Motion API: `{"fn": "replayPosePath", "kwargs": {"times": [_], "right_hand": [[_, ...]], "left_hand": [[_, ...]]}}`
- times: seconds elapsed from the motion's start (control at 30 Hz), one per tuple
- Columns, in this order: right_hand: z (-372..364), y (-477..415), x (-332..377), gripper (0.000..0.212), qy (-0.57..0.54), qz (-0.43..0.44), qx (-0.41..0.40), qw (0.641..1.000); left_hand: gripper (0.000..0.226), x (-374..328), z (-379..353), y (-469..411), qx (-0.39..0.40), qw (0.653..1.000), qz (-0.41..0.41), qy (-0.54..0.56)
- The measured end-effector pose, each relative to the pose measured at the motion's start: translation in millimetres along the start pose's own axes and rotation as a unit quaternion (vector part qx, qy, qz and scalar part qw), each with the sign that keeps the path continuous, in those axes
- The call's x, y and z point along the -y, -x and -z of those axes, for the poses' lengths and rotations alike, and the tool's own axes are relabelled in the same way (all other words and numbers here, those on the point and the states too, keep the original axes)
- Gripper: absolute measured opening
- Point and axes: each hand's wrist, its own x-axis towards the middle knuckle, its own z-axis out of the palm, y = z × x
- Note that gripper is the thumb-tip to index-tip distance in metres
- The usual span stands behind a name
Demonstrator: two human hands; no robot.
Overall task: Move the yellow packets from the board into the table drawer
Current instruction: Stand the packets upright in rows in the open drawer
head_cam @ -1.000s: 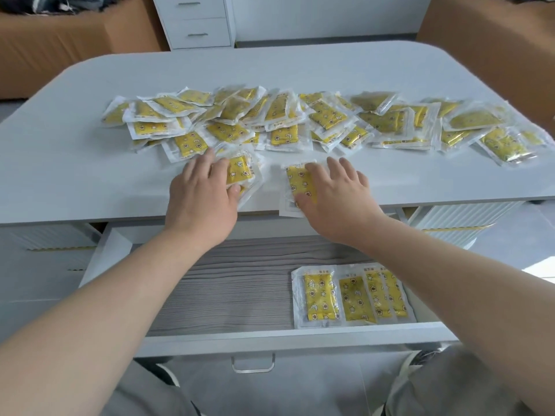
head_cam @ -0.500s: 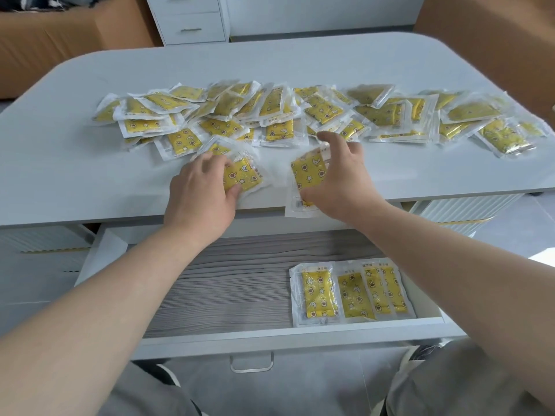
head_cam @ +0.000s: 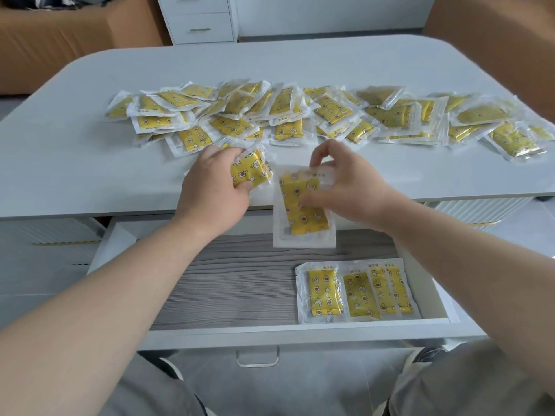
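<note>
1 packet (head_cam: 251, 173) is gripped in the left hand (head_cam: 213, 187), fingers curled over its top and thumb pressed beneath, just above the table (head_cam: 90, 163) edge. A 2nd packet (head_cam: 303, 208) is pinched at its upper part by the right hand (head_cam: 348, 187) and is held hanging past the table edge, over the open drawer (head_cam: 228, 283). 4 overlapping packets (head_cam: 357, 291) are laid flat in the drawer's right front corner. The pile (head_cam: 300, 115) is spread across the table behind both hands.
</note>
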Motion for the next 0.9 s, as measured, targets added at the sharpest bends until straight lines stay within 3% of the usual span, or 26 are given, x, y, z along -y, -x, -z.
{"fn": "replayPosePath", "kwargs": {"times": [0.1, 0.2, 0.3, 0.5, 0.7, 0.9], "right_hand": [[1.9, 6.4, 1.3, 0.044, 0.069, -0.018, 0.165, 0.984], [-13.8, 15.0, -12.4, 0.041, 0.122, -0.043, 0.237, 0.963], [-37.2, 17.7, -32.9, 0.037, 0.177, -0.065, 0.238, 0.953], [-74.4, 17.5, -69.2, 0.028, 0.166, -0.149, 0.209, 0.952], [-92.5, 22.0, -81.4, 0.048, 0.241, -0.108, 0.251, 0.931], [-94.2, 27.7, -81.2, 0.064, 0.404, -0.045, 0.246, 0.880]], "left_hand": [[0.017, -5.2, 11.2, 6.0, -0.011, 0.997, 0.047, 0.067], [0.022, -4.0, 19.6, 10.4, 0.048, 0.978, 0.114, 0.169], [0.031, -3.9, 24.5, 15.5, 0.145, 0.936, 0.180, 0.264], [0.052, 1.6, 10.9, 31.2, 0.257, 0.901, 0.221, 0.271], [0.017, 12.8, -9.9, 40.7, 0.302, 0.887, 0.253, 0.240], [0.019, 28.3, -29.4, 43.7, 0.334, 0.873, 0.279, 0.219]]}}
